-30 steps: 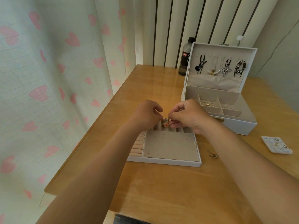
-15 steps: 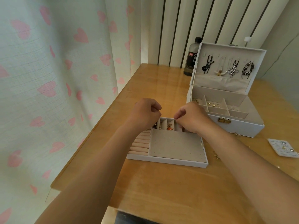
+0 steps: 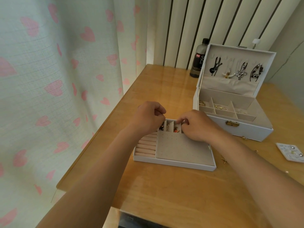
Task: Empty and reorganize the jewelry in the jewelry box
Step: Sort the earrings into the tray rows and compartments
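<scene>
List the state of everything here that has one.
jewelry box, open, lid upright.
tray, out of the box, flat on the table.
bottle, upright, capped.
earring card, flat on the table.
left hand, fingers curled over the tray's back compartments; grip hidden.
right hand, fingers curled there too; grip hidden.

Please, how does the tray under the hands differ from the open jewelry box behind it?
The tray is shallow and lidless; the jewelry box is deeper, with its lid raised. The tray has pink ring rolls and a dotted panel; the box shows only compartments. The box has a gold clasp; the tray shows none. Both are white outside, beige inside, and sit on the wooden table.
</scene>
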